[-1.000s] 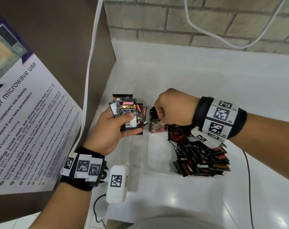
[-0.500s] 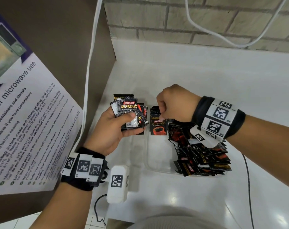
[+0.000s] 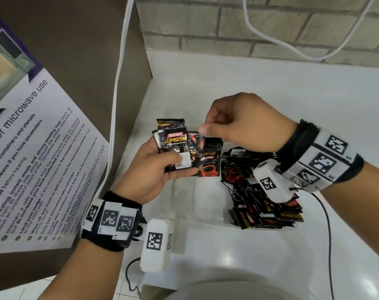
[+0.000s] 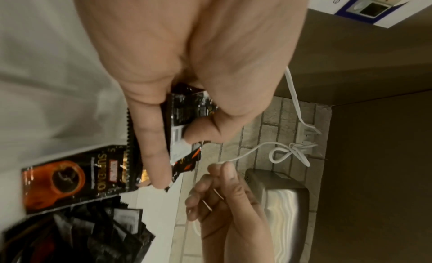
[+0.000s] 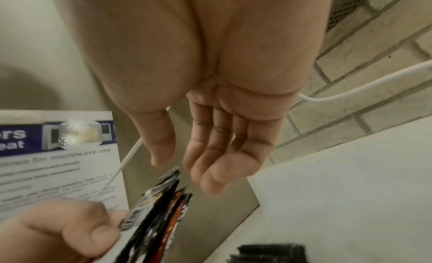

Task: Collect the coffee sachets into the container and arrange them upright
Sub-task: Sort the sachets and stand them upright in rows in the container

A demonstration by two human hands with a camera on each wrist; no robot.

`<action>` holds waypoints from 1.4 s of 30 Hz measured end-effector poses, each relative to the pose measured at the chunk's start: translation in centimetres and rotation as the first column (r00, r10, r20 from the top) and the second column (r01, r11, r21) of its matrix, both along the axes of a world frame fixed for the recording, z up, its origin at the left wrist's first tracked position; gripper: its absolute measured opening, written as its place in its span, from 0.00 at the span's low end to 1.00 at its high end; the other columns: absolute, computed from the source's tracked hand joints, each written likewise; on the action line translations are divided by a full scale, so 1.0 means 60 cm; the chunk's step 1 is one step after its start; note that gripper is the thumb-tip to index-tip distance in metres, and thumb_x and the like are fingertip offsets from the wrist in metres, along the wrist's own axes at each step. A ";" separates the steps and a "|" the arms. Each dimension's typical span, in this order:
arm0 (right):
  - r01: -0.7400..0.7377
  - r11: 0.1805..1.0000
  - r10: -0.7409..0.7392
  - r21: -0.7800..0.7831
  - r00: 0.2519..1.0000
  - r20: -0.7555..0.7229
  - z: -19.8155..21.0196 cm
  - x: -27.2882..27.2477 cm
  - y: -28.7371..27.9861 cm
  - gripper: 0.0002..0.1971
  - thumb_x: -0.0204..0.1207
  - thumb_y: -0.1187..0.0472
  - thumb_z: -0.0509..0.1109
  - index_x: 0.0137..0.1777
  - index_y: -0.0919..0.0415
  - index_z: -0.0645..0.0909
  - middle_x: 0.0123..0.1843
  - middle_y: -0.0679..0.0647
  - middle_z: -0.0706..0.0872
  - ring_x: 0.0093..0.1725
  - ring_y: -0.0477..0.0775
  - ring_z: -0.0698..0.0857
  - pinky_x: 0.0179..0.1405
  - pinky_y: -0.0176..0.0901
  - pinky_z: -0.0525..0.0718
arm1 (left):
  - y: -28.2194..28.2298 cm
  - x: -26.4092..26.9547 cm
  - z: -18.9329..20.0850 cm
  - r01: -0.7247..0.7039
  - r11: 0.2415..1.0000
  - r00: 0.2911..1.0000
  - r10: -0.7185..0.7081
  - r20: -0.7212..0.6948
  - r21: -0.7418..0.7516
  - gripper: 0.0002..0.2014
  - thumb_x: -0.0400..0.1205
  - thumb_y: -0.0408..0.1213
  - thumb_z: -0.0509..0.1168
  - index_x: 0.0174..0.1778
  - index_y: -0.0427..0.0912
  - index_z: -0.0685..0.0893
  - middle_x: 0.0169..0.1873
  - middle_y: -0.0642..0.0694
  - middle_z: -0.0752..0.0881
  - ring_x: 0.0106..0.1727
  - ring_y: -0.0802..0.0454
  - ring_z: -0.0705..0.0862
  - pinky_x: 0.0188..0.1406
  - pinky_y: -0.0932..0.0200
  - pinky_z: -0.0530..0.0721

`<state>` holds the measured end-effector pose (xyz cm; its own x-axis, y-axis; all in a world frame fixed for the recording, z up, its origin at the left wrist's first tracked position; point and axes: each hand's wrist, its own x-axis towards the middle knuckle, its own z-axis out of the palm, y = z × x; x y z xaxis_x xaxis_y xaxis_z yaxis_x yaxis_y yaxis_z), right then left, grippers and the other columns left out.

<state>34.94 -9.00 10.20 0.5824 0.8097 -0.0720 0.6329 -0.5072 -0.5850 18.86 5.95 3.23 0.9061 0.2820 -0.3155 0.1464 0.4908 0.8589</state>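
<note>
My left hand [image 3: 173, 159] grips a stack of black coffee sachets [image 3: 173, 139], thumb on the front one; the left wrist view shows the same stack [image 4: 187, 108]. My right hand [image 3: 208, 128] hovers just above and right of that stack, fingers relaxed and palm empty [image 5: 198, 165]. A sachet with a red cup [image 3: 210, 165] stands upright at the far left end of the clear container [image 3: 194, 204], in front of others. Several sachets [image 3: 262, 198] lie piled along the container's right side.
A microwave-use poster [image 3: 32, 148] hangs on the brown panel at the left, with a white cable [image 3: 119, 83] beside it. Behind the white counter [image 3: 292, 94] is a brick wall [image 3: 270, 29]. A thin black wire [image 3: 327, 234] trails at the right.
My right hand stood the red-cup sachet upright in the container, let it go, and rose up and left toward the stack. The left hand kept holding its stack.
</note>
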 end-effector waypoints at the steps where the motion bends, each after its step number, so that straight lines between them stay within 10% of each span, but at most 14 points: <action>1: -0.006 1.000 0.008 0.028 0.999 -0.052 0.001 -0.006 -0.004 0.13 0.73 0.39 0.78 0.46 0.48 0.86 0.35 0.46 0.87 0.33 0.42 0.82 0.36 0.36 0.79 | -0.007 0.001 0.003 0.034 0.999 0.999 -0.034 0.007 0.027 0.21 0.83 0.15 0.62 0.68 0.40 0.82 0.56 0.37 0.93 0.54 0.35 0.93 0.43 0.47 0.94; 6: -0.009 0.998 0.016 0.057 0.992 -0.125 -0.013 -0.013 -0.029 0.13 0.70 0.50 0.84 0.53 0.48 0.88 0.37 0.46 0.89 0.29 0.39 0.80 0.36 0.37 0.78 | -0.038 0.008 0.006 0.110 0.992 0.994 -0.110 -0.005 0.069 0.29 0.73 0.29 0.75 0.71 0.40 0.80 0.58 0.38 0.93 0.55 0.35 0.93 0.43 0.49 0.94; 13: 0.094 0.980 -0.037 0.178 0.953 -0.301 -0.006 0.009 -0.065 0.07 0.78 0.69 0.76 0.51 0.58 0.89 0.32 0.54 0.90 0.26 0.47 0.85 0.31 0.40 0.85 | -0.044 0.012 0.009 -0.012 0.995 0.996 0.003 -0.088 -0.103 0.10 0.88 0.30 0.64 0.63 0.38 0.85 0.55 0.34 0.93 0.47 0.31 0.94 0.34 0.45 0.93; 20: -0.032 0.871 0.248 0.490 0.890 -0.382 0.010 0.001 -0.088 0.18 0.73 0.89 0.64 0.41 0.66 0.84 0.57 0.62 0.91 0.57 0.54 0.89 0.52 0.40 0.86 | -0.051 0.012 0.018 -0.012 0.985 0.998 0.000 -0.070 -0.170 0.17 0.80 0.29 0.67 0.66 0.38 0.84 0.56 0.36 0.92 0.48 0.35 0.94 0.33 0.45 0.93; 25: -0.024 0.938 0.128 0.346 0.952 -0.280 -0.021 0.006 -0.083 0.17 0.72 0.82 0.68 0.38 0.58 0.87 0.47 0.57 0.90 0.48 0.64 0.88 0.50 0.64 0.87 | -0.050 0.011 0.024 0.023 0.946 1.000 -0.029 -0.012 -0.323 0.18 0.77 0.34 0.62 0.60 0.31 0.83 0.55 0.30 0.91 0.45 0.30 0.93 0.33 0.45 0.93; 31: -0.010 0.973 0.058 0.230 0.978 -0.201 -0.018 0.006 -0.082 0.17 0.77 0.73 0.68 0.40 0.48 0.89 0.35 0.55 0.89 0.35 0.67 0.82 0.35 0.50 0.81 | -0.043 0.011 0.019 0.029 0.971 1.000 -0.026 0.017 -0.238 0.14 0.80 0.33 0.68 0.61 0.36 0.84 0.56 0.35 0.91 0.50 0.37 0.93 0.37 0.44 0.94; 36: -0.010 0.969 0.074 0.248 0.965 -0.250 -0.005 -0.002 -0.074 0.17 0.77 0.72 0.68 0.50 0.48 0.91 0.37 0.57 0.89 0.35 0.63 0.86 0.41 0.61 0.88 | -0.047 0.014 0.009 -0.008 0.996 0.999 0.012 0.039 -0.089 0.27 0.73 0.25 0.71 0.71 0.33 0.79 0.56 0.38 0.92 0.52 0.40 0.93 0.40 0.49 0.94; 42: 0.112 0.937 -0.006 0.331 0.952 -0.305 -0.007 0.003 -0.056 0.20 0.72 0.74 0.79 0.59 0.52 0.83 0.44 0.59 0.88 0.33 0.59 0.89 0.35 0.61 0.92 | -0.021 0.012 -0.002 -0.103 0.994 0.994 0.104 0.018 -0.022 0.18 0.81 0.22 0.68 0.66 0.37 0.82 0.56 0.40 0.92 0.55 0.40 0.93 0.41 0.49 0.94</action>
<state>35.13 -12.34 9.81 0.6251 0.7801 0.0263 0.3801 -0.2748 -0.8832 19.60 4.68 3.09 0.8783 0.3680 -0.3054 0.0778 0.5202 0.8505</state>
